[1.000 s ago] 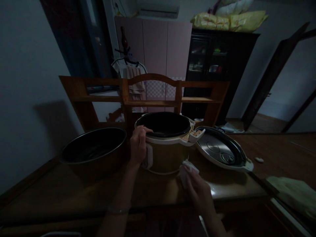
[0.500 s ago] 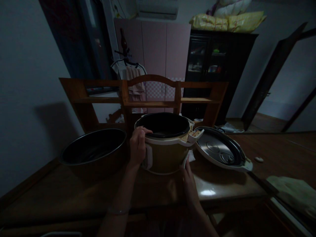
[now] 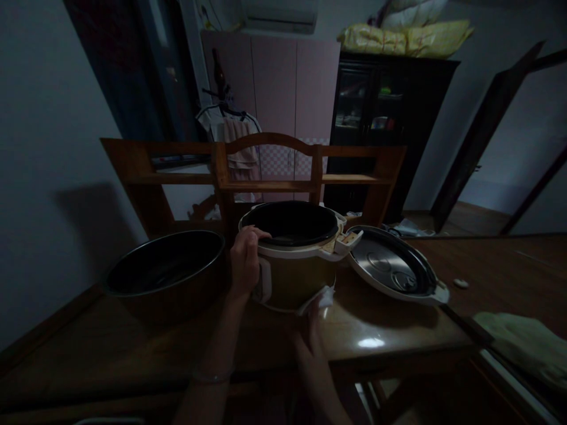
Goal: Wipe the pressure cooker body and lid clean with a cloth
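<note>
An electric pressure cooker (image 3: 301,277), yellowish-green with a white rim and a dark inside, stands lidless in the middle of the wooden table. My left hand (image 3: 246,257) grips its rim at the left, fingers curled over the edge. Low on the cooker's front, my right hand (image 3: 311,336) holds a crumpled white cloth (image 3: 325,297) against the wall near the base; motion blurs the fingers a little. To the left sits a dark inner pot (image 3: 168,268). The cooker's lid (image 3: 394,265) lies underside up on the right, its metal plate showing.
A wooden shelf rail (image 3: 270,186) rises along the table's far edge. Beyond it are a pink wardrobe (image 3: 274,88), a clothes stand and a black cabinet (image 3: 390,118). A pale green cloth (image 3: 522,345) lies at the lower right, past the table's end.
My right hand has moved left and down with the white cloth, from the cooker's right side to its lower front. My left hand keeps its hold on the rim.
</note>
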Motion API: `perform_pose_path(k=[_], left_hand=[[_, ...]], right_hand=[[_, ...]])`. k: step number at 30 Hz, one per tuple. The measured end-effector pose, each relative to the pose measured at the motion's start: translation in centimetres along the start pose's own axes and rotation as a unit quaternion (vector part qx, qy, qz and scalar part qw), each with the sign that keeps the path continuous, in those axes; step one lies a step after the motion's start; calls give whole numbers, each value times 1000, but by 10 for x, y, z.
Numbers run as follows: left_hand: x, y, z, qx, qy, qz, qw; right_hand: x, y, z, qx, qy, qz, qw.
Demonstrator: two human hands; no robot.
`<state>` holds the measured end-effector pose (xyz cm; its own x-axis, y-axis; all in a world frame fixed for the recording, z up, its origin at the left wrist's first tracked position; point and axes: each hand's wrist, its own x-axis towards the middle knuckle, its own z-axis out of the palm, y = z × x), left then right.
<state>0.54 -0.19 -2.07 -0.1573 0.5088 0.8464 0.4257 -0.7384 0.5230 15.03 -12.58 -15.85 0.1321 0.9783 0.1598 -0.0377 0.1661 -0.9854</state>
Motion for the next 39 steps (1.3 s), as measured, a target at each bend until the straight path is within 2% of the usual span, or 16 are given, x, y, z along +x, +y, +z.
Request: perform_pose_path(k=[6,11,13,15,18,21,23,26,28,33,39], left_hand=[[0,0,0,11,-3,-5,1000],[0,0,0,13,-4,-1,1000],[0,1,-1,13,-7,2,1000],[0,1,-1,10,-9,2,1000],[0,3,-1,11,-10,-6,1000],[0,3,-1,10,-8,-10,1000],[0,3,-1,5,-7,-8,1000],[0,3,-1,-2,-10,-4,1000],[0,3,-1,-3,-12,-4,1000],[0,3,-1,5,-10,-3,1000],[0,5,-1,9,-10,-11,1000]], right_hand=[[-17,-13,14,30,-60,59,996],[-33,-33,7,118,-140,81,980],[-36,-41,-3,108,-121,61,985],[-32,-49,-16,69,-56,27,996],[-8,-57,-37,41,26,-32,998],[26,-60,-53,15,59,-58,996],[43,-57,-56,9,48,-64,997],[54,-51,-51,-1,15,-82,997],[52,-47,-44,-25,20,-92,995],[37,-42,-28,-54,25,-88,994],[21,-37,-12,-89,12,-114,989]])
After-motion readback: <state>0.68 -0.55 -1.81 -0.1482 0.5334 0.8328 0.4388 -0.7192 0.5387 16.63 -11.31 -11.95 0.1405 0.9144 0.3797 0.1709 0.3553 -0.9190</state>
